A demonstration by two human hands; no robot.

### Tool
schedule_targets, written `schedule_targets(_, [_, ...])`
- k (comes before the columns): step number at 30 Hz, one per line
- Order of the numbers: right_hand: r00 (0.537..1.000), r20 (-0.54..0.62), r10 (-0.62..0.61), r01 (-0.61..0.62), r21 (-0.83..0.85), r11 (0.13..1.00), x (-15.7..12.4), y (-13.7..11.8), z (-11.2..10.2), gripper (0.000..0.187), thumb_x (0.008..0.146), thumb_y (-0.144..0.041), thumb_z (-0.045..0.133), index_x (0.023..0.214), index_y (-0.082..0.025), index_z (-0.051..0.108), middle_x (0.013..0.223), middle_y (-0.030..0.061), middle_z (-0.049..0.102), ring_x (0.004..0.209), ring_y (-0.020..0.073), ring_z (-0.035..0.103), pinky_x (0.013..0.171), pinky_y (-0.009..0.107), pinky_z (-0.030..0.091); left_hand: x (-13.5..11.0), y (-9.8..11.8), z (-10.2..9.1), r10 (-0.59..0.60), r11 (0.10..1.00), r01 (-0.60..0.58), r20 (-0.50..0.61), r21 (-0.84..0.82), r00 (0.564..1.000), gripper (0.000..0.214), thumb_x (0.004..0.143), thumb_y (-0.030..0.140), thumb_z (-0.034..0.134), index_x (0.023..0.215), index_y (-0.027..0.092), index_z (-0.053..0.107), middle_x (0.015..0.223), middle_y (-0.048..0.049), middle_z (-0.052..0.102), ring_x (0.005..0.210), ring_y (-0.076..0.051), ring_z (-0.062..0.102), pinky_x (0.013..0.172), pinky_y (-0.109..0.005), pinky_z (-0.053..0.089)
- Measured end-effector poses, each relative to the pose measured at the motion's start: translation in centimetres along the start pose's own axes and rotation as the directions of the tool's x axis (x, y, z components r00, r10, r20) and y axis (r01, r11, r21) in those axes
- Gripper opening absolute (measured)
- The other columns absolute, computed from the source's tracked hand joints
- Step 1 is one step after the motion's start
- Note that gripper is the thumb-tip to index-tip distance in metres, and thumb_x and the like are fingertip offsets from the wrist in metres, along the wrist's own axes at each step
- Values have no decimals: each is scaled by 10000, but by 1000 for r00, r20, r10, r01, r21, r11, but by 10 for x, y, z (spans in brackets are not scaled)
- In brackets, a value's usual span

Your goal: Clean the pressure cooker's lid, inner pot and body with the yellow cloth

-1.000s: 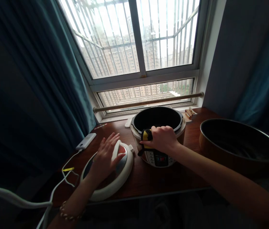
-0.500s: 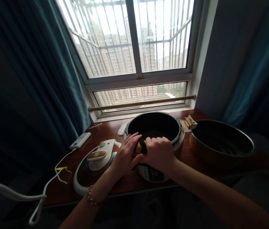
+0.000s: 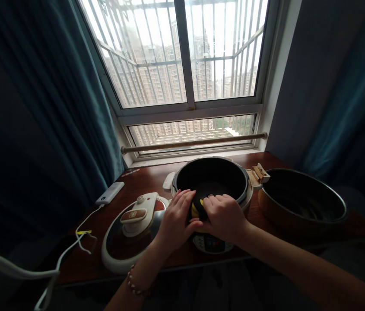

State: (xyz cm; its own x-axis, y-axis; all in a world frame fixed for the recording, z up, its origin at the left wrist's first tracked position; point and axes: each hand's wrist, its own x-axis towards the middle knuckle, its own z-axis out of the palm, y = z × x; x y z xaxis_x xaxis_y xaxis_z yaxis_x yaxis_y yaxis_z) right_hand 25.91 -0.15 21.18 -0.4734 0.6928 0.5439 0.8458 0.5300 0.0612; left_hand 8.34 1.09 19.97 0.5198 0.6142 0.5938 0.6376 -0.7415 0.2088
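Observation:
My left hand and my right hand meet at the front rim of an open electric cooker. Both are closed on a small yellow and black object held between them; I cannot make out what it is. The cooker's black inner cavity looks empty. Its control panel shows below my hands. The cooker's white lid lies flat on the wooden table just left of my left hand.
A dark metal inner pot stands right of the cooker. A white power bank with a white cable lies at the table's left. A wooden rod runs along the window. Teal curtains hang on both sides.
My left hand left the lid and joined my right hand on the yellow and black object at the cooker's rim. The view shifted slightly.

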Motion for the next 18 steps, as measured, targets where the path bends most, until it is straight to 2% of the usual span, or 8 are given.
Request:
schedule_targets(5, [997,-40,-63,63,4,998,-1,2,0,509,850,-593,316,710,-157,538,632,50,567,582,174,485,569,319,204,-2,2,5,-27,1000,27,-3,5,1000,744,806,663,277,1309,120,345,1261,-163,476,1230,-286,379,1056,-485,255])
schedule_targets(8, [996,-30,-81,82,14,997,-4,12,-6,455,876,-530,328,687,-163,520,626,44,557,583,164,468,576,317,213,-5,1,7,-37,999,38,-24,29,999,777,796,675,283,1324,107,332,1271,-168,474,1236,-292,372,1053,-476,262])
schedule_targets(13, [977,127,-171,155,125,980,-11,47,-27,364,902,-440,356,712,-171,509,672,28,566,624,147,466,618,298,279,-3,5,1,-20,994,20,-8,104,1000,733,800,639,357,1295,99,392,1266,-159,495,1241,-297,372,1058,-473,256])
schedule_targets(18, [942,279,-184,115,247,962,-8,87,-42,326,910,-397,376,740,-175,543,745,41,587,748,156,507,700,280,372,7,22,2,33,988,-24,-57,151,998,557,803,527,489,1159,100,522,1234,-151,532,1240,-330,364,1039,-506,248])
